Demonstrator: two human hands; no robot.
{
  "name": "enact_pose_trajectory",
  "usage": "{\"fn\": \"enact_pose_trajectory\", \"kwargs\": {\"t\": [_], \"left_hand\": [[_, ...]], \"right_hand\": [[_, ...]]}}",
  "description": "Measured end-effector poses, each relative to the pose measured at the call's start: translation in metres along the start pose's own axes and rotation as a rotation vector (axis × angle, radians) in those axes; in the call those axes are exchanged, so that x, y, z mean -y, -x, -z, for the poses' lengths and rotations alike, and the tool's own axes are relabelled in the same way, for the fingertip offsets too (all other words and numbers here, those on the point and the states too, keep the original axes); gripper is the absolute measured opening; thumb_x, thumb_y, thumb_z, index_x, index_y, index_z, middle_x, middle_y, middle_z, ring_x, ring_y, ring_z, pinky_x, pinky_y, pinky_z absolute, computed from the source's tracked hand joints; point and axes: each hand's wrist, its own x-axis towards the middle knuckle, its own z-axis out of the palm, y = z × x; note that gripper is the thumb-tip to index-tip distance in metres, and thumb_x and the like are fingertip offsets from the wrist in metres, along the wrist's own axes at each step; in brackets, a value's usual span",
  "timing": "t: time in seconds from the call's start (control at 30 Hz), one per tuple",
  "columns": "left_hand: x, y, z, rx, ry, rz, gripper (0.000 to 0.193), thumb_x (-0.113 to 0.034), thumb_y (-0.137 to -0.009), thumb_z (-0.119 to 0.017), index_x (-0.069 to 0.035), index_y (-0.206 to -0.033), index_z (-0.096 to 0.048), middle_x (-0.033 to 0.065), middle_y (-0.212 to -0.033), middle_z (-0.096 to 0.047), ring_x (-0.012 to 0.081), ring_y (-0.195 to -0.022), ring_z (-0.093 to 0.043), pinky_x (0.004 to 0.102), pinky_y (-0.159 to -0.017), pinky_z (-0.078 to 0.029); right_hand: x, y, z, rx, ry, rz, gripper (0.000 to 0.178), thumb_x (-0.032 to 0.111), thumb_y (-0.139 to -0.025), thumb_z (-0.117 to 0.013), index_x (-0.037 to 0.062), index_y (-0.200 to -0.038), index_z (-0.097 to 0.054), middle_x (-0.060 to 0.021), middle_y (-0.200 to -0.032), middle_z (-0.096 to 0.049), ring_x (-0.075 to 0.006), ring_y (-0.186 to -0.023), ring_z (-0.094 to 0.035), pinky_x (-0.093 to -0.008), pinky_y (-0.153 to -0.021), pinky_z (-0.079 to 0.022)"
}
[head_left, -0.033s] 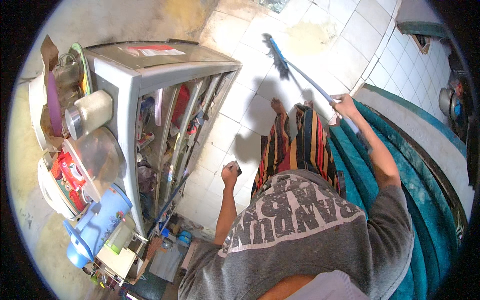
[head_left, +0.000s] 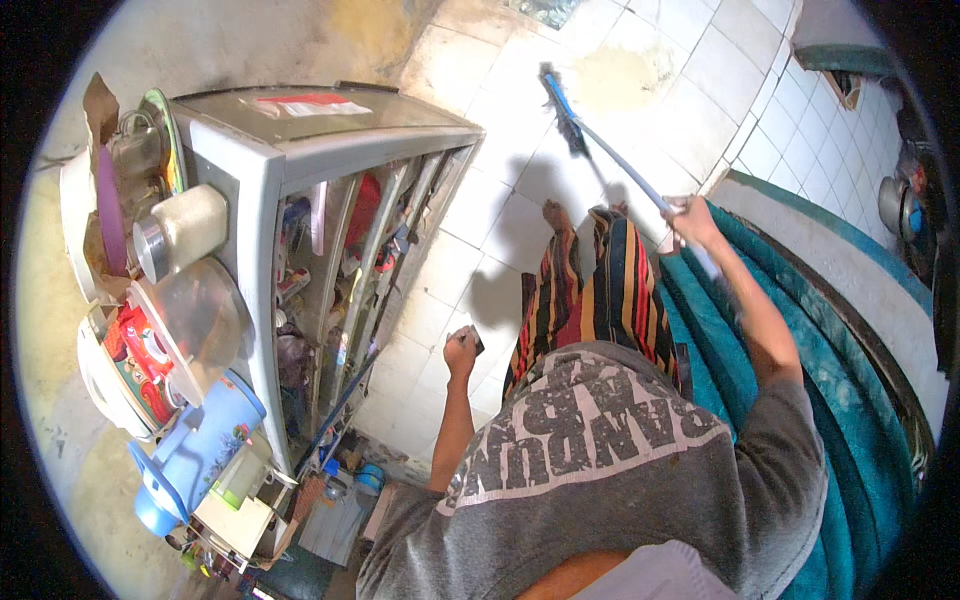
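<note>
My right hand (head_left: 692, 222) is closed around the grey handle of a broom (head_left: 632, 172), whose pole slants away to the far left. The broom's blue head with dark bristles (head_left: 562, 110) rests on the white tiled floor (head_left: 515, 228), beyond my bare feet. Out to the left, my left hand (head_left: 459, 354) is closed on a small dark object (head_left: 479, 347); only its edge shows past the fingers, so its kind cannot be told. That hand hangs beside my striped trousers (head_left: 550, 300), away from the broom.
A glass-fronted cabinet (head_left: 232, 150) stands at left, crowded with things. On it sit a jar (head_left: 190, 230), a clear round container (head_left: 205, 320) and a blue jug (head_left: 205, 430). Teal cloth (head_left: 830, 440) hangs at right, near a tiled wall (head_left: 825, 125). Metal pots (head_left: 893, 205) are at far right.
The broom head has shifted slightly to the right across the tiles, with my right hand still around its handle. My left hand has hardly moved.
</note>
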Motion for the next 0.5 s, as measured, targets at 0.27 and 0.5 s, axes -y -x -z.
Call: {"fn": "enact_pose_trajectory", "kwargs": {"t": [0.27, 0.5], "left_hand": [[-0.138, -0.032, -0.003, 0.027, -0.019, 0.016, 0.027, -0.020, -0.074, -0.050, 0.000, -0.089, -0.062, 0.0152, -0.090, -0.062, 0.0278, -0.087, -0.057, 0.0338, -0.092, -0.034], [-0.405, -0.079, -0.001, -0.077, 0.140, -0.101, 0.027, -0.014, -0.080, -0.050, 0.000, -0.101, -0.058, 0.0162, -0.092, -0.061, 0.0227, -0.088, -0.059, 0.0300, -0.082, -0.042]], "right_hand": [[0.032, -0.088, 0.010, 0.020, -0.206, 0.585, 0.028, 0.017, -0.080, -0.051, 0.0051, -0.104, -0.059, -0.0024, -0.061, -0.057, -0.0080, -0.044, -0.048, -0.0236, -0.040, -0.041], [0.016, -0.285, 0.151, 0.144, -0.119, 0.571, 0.024, 0.019, -0.078, -0.053, -0.0010, -0.089, -0.061, -0.0029, -0.058, -0.055, -0.0098, -0.046, -0.049, -0.0253, -0.041, -0.042]]}}
